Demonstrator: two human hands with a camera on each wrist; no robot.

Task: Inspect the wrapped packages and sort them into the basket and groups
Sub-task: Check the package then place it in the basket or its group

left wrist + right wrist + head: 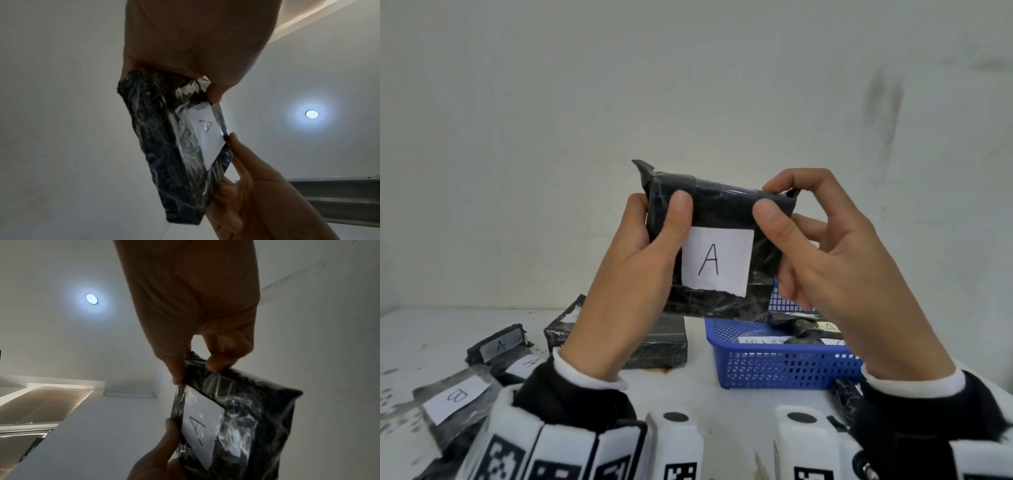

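I hold a black wrapped package [726,205] upright in front of me, above the table; its white label reads "A" [715,262]. My left hand [647,240] grips its left edge, thumb across the front. My right hand [815,240] pinches its top right corner between thumb and forefinger. The same package [164,146] shows in the left wrist view, and in the right wrist view the package [246,426] hangs below the right hand's fingers [216,365]. The blue mesh basket [784,370] sits on the table below my right hand, with labelled black packages [804,330] inside.
On the white table to the left lie a package labelled "A" [498,344], another "A" package [527,365] and one labelled "B" [457,397]. A larger black package [657,346] lies at the centre behind my left wrist. A pale wall stands close behind.
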